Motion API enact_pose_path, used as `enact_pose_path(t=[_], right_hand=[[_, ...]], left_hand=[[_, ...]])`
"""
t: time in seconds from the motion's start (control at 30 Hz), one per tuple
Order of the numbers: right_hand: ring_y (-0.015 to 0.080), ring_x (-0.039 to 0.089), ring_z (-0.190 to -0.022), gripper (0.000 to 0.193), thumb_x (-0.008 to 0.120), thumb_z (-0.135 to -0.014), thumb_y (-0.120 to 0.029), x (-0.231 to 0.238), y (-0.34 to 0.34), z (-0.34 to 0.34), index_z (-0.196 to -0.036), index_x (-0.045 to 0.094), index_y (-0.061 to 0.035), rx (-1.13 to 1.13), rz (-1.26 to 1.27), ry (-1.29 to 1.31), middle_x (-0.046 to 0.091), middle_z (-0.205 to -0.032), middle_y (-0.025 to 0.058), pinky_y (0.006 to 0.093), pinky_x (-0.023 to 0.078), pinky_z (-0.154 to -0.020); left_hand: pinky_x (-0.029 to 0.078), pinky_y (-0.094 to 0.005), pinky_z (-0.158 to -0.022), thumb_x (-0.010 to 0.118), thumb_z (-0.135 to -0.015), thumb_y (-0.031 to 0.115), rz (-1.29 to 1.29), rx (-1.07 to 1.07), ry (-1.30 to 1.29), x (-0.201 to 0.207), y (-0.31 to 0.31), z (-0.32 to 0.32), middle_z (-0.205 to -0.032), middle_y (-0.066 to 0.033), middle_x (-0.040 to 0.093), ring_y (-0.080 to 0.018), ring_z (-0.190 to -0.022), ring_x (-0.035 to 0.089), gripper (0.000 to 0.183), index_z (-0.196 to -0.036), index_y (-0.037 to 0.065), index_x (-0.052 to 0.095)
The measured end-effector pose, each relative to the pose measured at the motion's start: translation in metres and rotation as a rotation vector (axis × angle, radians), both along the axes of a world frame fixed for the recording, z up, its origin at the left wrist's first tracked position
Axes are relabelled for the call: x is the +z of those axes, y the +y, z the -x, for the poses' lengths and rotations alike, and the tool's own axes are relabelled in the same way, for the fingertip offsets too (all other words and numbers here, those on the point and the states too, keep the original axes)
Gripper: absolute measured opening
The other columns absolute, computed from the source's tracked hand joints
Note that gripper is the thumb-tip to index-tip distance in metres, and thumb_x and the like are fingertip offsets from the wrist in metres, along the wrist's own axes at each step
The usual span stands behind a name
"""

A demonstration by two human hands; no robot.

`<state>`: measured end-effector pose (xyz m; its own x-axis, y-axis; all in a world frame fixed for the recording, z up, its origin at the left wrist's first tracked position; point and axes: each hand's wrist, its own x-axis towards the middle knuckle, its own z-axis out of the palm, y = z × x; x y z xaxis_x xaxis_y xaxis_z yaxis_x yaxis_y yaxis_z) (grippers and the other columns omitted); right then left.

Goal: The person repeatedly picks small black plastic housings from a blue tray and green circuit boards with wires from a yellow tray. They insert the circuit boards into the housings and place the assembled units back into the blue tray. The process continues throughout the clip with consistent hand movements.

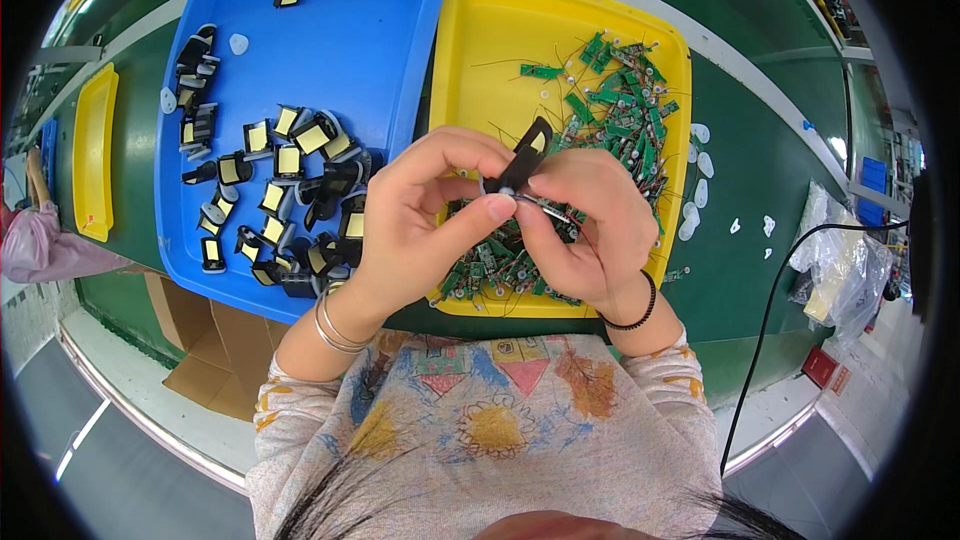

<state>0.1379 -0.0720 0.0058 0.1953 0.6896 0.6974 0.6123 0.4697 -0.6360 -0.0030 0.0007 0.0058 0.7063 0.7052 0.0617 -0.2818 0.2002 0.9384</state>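
Above the near part of the yellow tray [470,10], my two hands meet around a small black plastic housing [522,155] with a pale yellow patch. My left hand [425,210] pinches its lower end between thumb and fingers. The fingers of my right hand [590,220] close on a small circuit board [555,212] seen edge-on against the housing's lower end; how far it sits inside is hidden by my fingertips. Many green circuit boards with thin wires [625,90] lie heaped in the yellow tray under and beyond my hands.
To the left, a blue tray [330,20] holds several black housings with yellow patches [288,161]. White plastic pieces [704,165] and clear bags [845,260] lie right on the green table. A black cable [775,285] hangs at right. Another person's pink sleeve [45,245] shows far left.
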Motion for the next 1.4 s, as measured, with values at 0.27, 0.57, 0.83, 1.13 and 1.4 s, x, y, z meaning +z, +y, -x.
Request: enact_pose_path(t=[0.27,0.57,0.83,1.13,1.4], right_hand=[[0.0263,0.055,-0.065,0.025,0.069,-0.064,-0.003,0.003,0.0,0.0,-0.086,0.056,-0.0018,0.102,0.066,0.079,0.057,-0.076,0.0104,0.0332,0.044,-0.059],[0.0255,0.054,-0.064,0.022,0.068,-0.066,-0.002,0.004,-0.002,0.004,-0.085,0.056,-0.003,0.086,0.065,0.037,0.056,-0.075,0.0094,0.0325,0.043,-0.058],[0.0198,0.056,-0.065,0.019,0.067,-0.067,0.0,-0.003,-0.004,-0.002,-0.084,0.057,-0.0022,0.11,0.192,0.337,0.058,-0.076,0.0093,0.0272,0.043,-0.059],[0.0142,0.057,-0.064,0.019,0.068,-0.069,-0.004,0.005,-0.006,-0.007,-0.084,0.058,-0.0008,0.14,0.401,0.364,0.059,-0.076,0.0075,0.0233,0.044,-0.057],[0.0094,0.061,-0.071,0.018,0.065,-0.074,0.0,0.002,-0.007,-0.011,-0.09,0.06,0.003,0.253,0.523,0.708,0.061,-0.079,0.0049,0.0199,0.049,-0.063]], left_hand=[[0.045,-0.0272,-0.08,0.058,-0.078,-0.003,0.042,-0.028,-0.072,0.003,0.0,0.003,-0.096,-0.0108,0.052,-0.0149,-0.089,0.053,0.014,-0.091,-0.004,0.053],[0.044,-0.0259,-0.078,0.056,-0.078,-0.003,0.105,-0.06,-0.088,0.004,-0.001,0.006,-0.095,-0.0093,0.052,-0.0133,-0.09,0.052,0.013,-0.091,-0.004,0.052],[0.048,-0.0254,-0.075,0.06,-0.077,-0.001,0.03,-0.049,0.004,0.005,-0.001,0.0,-0.097,-0.0076,0.053,-0.0122,-0.09,0.053,0.019,-0.094,0.0,0.052],[0.049,-0.0247,-0.072,0.064,-0.074,-0.002,-0.061,0.027,0.032,-0.005,0.007,0.005,-0.091,-0.0077,0.053,-0.0124,-0.086,0.054,0.019,-0.09,0.0,0.054],[0.045,-0.0223,-0.069,0.065,-0.068,-0.005,-0.193,0.104,0.258,0.009,0.004,-0.003,-0.084,-0.0037,0.049,-0.0111,-0.079,0.05,0.03,-0.096,0.001,0.054]])
